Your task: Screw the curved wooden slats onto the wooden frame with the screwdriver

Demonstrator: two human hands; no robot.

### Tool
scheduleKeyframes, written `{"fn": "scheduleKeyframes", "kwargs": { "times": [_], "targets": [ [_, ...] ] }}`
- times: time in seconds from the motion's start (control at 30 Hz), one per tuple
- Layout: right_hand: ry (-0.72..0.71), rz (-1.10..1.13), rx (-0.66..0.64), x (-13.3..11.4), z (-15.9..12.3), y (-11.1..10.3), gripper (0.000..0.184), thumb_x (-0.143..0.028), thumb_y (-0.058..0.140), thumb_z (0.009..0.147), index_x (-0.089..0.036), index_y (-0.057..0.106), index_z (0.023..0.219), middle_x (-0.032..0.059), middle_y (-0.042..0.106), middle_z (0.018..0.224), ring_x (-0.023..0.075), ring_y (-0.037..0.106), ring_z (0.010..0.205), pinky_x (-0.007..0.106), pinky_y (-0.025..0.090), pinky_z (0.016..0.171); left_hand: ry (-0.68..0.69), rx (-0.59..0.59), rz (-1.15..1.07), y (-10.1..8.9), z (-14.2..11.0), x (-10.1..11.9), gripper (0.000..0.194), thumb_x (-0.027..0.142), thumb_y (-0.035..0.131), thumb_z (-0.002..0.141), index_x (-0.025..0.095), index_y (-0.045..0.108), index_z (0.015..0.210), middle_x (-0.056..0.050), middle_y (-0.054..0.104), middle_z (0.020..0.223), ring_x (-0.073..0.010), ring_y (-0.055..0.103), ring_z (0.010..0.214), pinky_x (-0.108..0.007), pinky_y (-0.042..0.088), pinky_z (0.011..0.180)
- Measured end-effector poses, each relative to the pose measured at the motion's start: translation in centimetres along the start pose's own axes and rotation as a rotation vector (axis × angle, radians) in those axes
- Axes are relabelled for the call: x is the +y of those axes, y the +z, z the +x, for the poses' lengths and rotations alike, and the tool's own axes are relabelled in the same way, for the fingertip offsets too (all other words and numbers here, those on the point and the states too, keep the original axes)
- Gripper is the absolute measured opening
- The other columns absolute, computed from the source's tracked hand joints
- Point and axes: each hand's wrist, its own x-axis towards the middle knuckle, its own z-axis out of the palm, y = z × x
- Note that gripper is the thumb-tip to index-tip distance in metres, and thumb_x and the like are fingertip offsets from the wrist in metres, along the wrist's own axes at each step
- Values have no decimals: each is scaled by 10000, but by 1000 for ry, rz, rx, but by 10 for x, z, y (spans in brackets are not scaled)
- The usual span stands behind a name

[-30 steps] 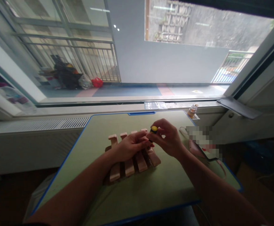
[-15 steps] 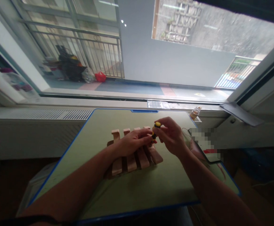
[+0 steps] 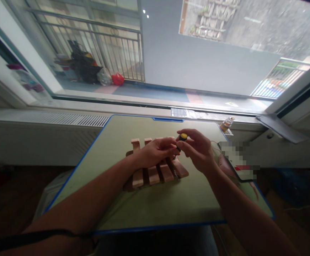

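My right hand (image 3: 199,149) is closed around a small screwdriver (image 3: 183,137) with a yellow and black handle, its end tilted up toward the window. My left hand (image 3: 159,151) reaches across a slatted wooden piece (image 3: 153,174), and its fingertips and thumb close in at the lower part of the screwdriver. Several pale wooden slats lie side by side with gaps between them, on cross pieces that are mostly hidden. The screwdriver points down at the rightmost slat (image 3: 180,169). Its tip is hard to make out behind my fingers.
The wooden piece lies on a light green table (image 3: 197,202) with a blue edge. A phone-like device (image 3: 236,163), partly blurred out, lies at the right edge with a cable. A small clear bottle (image 3: 226,124) stands beyond the far right corner. A radiator (image 3: 51,137) and window lie behind.
The whole view has shifted, so the table and hands appear slightly higher and farther right. Both hands keep their places at the screwdriver over the rightmost slat; the right fingers have shifted slightly on the handle.
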Motion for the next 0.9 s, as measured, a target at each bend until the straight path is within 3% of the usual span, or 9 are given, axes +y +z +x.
{"fn": "scheduleKeyframes", "kwargs": {
  "times": [0.13,0.37,0.63,0.73,0.9],
  "targets": [
    [-11,-21,-7,-4,-1,-3,303,-359,816,957,-257,818,1242,35,816,1000,83,562,572,255,450,499,15,-4,35,2,-1,6,416,493,848,934,176,760,1189,-62,763,1086,-174,704,998,-289,544,894],
    [-54,4,22,-2,0,-2,169,-308,839,947,-238,741,1066,-6,759,924,79,604,609,227,464,512,17,-11,163,3,-2,12,423,510,782,982,166,782,1227,-96,766,1166,-184,705,996,-289,551,864],
    [-162,-100,117,3,0,6,347,-224,919,854,-252,581,930,-59,650,896,73,564,638,240,466,542,19,-12,89,4,-2,7,466,475,898,878,171,745,1196,-55,774,965,-170,707,873,-270,542,770],
    [-160,-118,108,2,-2,6,323,-229,919,850,-253,616,961,-57,641,885,84,567,663,248,462,555,22,-6,51,2,-1,2,456,472,894,884,168,745,1190,-61,780,1000,-168,716,892,-269,550,791],
    [-78,-55,19,-5,-4,-2,271,-295,834,936,-248,751,1190,-5,724,948,96,590,641,269,441,538,-19,-5,59,1,-2,2,416,428,869,917,166,772,1225,-92,805,1114,-189,739,1007,-291,563,906]
  ]
}}
